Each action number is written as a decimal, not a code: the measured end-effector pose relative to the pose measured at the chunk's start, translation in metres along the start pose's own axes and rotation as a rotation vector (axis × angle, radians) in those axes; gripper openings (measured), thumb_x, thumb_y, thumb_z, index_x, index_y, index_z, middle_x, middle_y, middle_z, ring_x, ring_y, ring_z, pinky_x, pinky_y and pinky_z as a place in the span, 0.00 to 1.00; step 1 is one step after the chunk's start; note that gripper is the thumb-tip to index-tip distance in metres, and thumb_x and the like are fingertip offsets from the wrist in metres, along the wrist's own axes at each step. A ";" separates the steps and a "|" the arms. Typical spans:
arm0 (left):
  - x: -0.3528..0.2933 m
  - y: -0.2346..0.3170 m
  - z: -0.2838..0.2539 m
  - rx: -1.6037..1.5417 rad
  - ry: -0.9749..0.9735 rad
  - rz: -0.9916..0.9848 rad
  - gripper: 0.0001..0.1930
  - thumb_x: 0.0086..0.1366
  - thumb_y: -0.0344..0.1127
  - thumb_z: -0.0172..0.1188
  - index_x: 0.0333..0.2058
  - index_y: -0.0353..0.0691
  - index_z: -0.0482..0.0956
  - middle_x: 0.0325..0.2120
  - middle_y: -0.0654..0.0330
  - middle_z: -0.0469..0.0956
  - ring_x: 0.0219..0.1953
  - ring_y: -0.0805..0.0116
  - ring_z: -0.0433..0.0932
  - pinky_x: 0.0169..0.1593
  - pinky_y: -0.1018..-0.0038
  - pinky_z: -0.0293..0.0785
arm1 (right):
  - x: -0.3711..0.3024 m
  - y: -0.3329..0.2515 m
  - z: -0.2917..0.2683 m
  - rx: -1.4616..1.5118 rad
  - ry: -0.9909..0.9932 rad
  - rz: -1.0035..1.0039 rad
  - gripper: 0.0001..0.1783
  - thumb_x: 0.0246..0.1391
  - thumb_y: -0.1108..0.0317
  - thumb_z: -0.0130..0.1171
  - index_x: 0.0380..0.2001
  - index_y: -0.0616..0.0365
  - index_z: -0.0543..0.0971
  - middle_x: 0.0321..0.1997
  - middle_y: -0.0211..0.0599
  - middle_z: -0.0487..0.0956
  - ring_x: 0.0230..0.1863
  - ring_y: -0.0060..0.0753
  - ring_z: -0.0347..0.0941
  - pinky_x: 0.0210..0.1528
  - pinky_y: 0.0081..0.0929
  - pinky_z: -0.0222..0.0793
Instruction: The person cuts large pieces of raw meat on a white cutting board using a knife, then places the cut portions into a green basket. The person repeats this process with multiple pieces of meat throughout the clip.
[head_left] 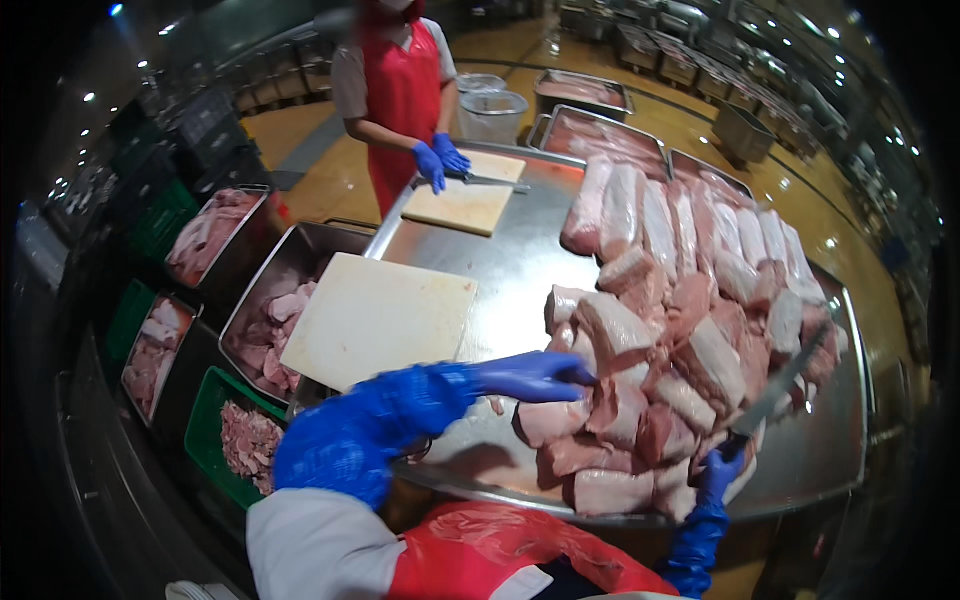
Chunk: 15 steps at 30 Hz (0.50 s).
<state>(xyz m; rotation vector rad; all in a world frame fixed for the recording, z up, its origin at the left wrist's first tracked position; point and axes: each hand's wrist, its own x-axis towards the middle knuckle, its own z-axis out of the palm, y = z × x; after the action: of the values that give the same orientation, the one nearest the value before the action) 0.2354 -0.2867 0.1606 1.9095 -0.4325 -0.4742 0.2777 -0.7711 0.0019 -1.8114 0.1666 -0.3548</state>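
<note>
**My left hand [540, 377] free over the meat pieces [665, 365]; my right hand [722, 470] on the knife [782, 385]**

The left hand is open, its fingers extended and close together, with nothing visible in its grasp; it lies over the near-left part of the heap, and blur prevents me from telling whether the fingertips touch. The right hand is closed around the knife's handle at the heap's right margin. The blade points away from my body and lies well apart from the left hand, presumably for safety.

The meat pieces are heaped on the steel table [520, 260], before me and to the right, probably so that both hands can reach them. Beyond them, long slabs [660, 225] lie side by side, an arrangement that likely saves space. At my left is a bare white cutting board [385, 315], overlapping in this view the steel bin [262, 292] of meat. The green crate [207, 425] of small trimmings stands nearer me, perhaps to separate scraps from larger cuts. Across the table, a co-worker's hands [432, 168] are at a second board [455, 212], beside another blade [495, 182].
</note>
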 end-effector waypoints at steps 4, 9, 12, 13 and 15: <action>0.182 0.026 0.032 0.274 0.182 0.360 0.32 0.63 0.56 0.61 0.59 0.41 0.71 0.53 0.47 0.74 0.56 0.55 0.74 0.59 0.62 0.69 | 0.069 0.017 -0.022 0.083 -0.071 -0.021 0.35 0.49 0.82 0.57 0.63 0.61 0.68 0.57 0.43 0.74 0.55 0.33 0.71 0.44 0.26 0.77; 0.403 -0.012 0.053 0.485 -0.140 0.072 0.41 0.60 0.58 0.61 0.68 0.46 0.61 0.64 0.43 0.66 0.64 0.46 0.66 0.67 0.59 0.60 | 0.057 0.038 0.008 0.733 -0.083 0.317 0.40 0.44 0.82 0.51 0.66 0.60 0.61 0.69 0.39 0.63 0.66 0.38 0.63 0.48 0.45 0.81; 0.479 -0.079 0.035 0.259 -0.509 -0.033 0.42 0.59 0.55 0.65 0.68 0.44 0.61 0.61 0.48 0.70 0.63 0.55 0.67 0.65 0.61 0.62 | 0.061 0.039 0.035 0.800 -0.071 0.338 0.29 0.42 0.80 0.52 0.52 0.53 0.68 0.57 0.34 0.67 0.54 0.32 0.68 0.47 0.46 0.82; 0.492 -0.083 0.046 0.209 -0.596 -0.056 0.43 0.58 0.55 0.66 0.67 0.42 0.61 0.61 0.50 0.71 0.63 0.58 0.68 0.65 0.62 0.63 | 0.061 0.053 0.029 0.738 0.017 0.387 0.23 0.42 0.79 0.52 0.45 0.51 0.70 0.49 0.31 0.70 0.46 0.28 0.70 0.46 0.43 0.83; 0.498 -0.069 0.063 0.208 -0.730 -0.098 0.43 0.58 0.55 0.66 0.67 0.40 0.62 0.61 0.51 0.71 0.62 0.60 0.68 0.64 0.63 0.63 | 0.051 0.048 0.032 0.581 0.067 0.401 0.21 0.42 0.77 0.55 0.44 0.52 0.71 0.33 0.24 0.67 0.34 0.20 0.67 0.34 0.26 0.74</action>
<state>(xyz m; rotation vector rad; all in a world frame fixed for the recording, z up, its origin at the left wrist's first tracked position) 0.6345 -0.5617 0.0121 1.9143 -0.8861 -1.2421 0.3392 -0.7699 -0.0443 -1.1593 0.4207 -0.1536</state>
